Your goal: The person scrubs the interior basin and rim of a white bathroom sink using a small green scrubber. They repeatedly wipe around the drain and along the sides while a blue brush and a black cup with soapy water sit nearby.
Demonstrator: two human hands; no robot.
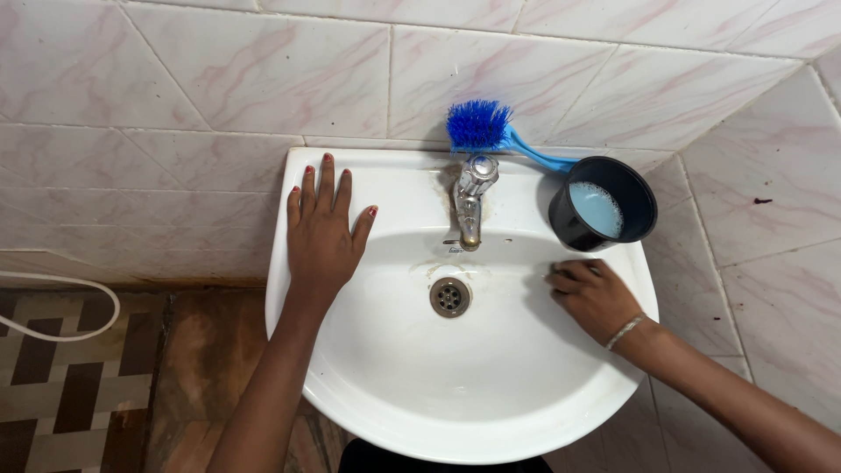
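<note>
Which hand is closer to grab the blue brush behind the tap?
Probably the right hand. It rests curled inside the white ceramic sink, below the black cup of bluish liquid, where the blue plastic brush handle ends. The left hand lies flat on the far rim.

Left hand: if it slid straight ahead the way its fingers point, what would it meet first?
The left hand lies flat on the sink ledge, fingers pointing at the tiled wall. Straight on, it would cross the ledge's back edge and probably meet that wall first; the tap sits off to its side.
</note>
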